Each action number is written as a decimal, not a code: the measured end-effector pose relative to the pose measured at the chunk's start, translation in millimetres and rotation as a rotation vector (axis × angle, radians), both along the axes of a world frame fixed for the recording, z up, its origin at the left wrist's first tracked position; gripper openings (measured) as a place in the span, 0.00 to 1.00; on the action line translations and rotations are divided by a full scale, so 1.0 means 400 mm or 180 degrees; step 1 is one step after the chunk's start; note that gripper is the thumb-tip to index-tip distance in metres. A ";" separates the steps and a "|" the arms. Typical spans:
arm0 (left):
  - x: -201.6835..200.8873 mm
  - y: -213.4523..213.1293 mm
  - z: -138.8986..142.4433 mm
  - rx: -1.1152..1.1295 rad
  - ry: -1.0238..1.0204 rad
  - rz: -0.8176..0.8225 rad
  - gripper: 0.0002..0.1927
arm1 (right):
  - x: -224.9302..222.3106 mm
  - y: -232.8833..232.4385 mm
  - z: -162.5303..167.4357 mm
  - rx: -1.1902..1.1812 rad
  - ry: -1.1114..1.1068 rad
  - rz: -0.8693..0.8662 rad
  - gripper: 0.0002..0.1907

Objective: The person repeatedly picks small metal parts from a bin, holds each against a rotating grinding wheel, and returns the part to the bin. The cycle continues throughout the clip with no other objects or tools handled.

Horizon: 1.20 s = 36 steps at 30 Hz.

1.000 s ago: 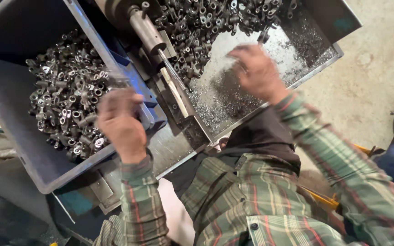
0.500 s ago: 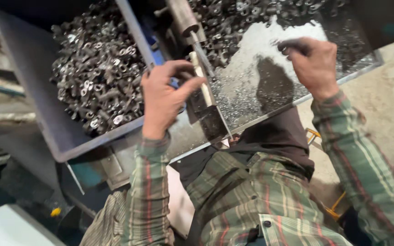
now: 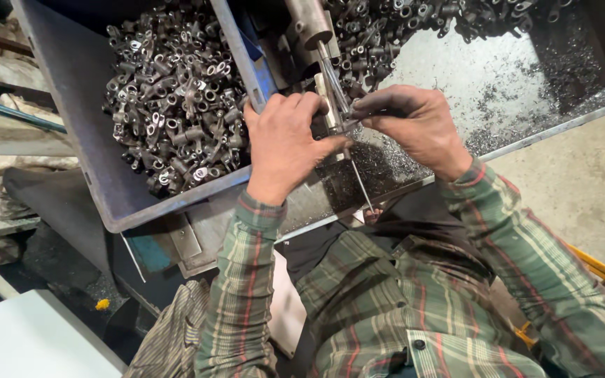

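Both hands meet at the thin rod (image 3: 344, 115): right hand (image 3: 414, 126) pinches a small dark part onto it, left hand (image 3: 285, 143) clasps beside.

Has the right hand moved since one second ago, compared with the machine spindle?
Yes. The right hand came in from the open tray to the spindle tip.

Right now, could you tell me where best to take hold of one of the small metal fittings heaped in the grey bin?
Probably by the tubular barrel of a fitting lying on top of the heap, pinched across its width from above: the grey bin is open upward, and the pieces are tangled, so a loose top one should lift free. The left hand is nearest that bin.
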State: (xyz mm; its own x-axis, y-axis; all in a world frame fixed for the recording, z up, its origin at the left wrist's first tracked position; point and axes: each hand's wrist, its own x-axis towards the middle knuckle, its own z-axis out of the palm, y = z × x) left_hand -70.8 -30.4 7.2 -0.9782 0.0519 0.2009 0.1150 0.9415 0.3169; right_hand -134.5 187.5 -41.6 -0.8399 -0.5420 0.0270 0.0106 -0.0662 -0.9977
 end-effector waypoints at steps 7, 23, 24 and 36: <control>0.013 0.015 0.002 -0.0130 0.0120 0.0073 0.24 | 0.020 -0.017 0.023 0.0475 0.0960 -0.0230 0.11; 0.010 0.008 0.008 0.0324 0.0197 0.0099 0.17 | 0.021 0.005 0.002 0.1009 0.1536 -0.0074 0.18; 0.010 0.007 0.006 0.0235 0.0183 0.0089 0.15 | 0.021 0.006 -0.006 0.1043 0.1659 -0.0130 0.18; -0.004 0.042 -0.009 -0.0533 0.0223 0.0544 0.14 | -0.050 0.003 0.030 0.1738 0.3206 -0.0182 0.13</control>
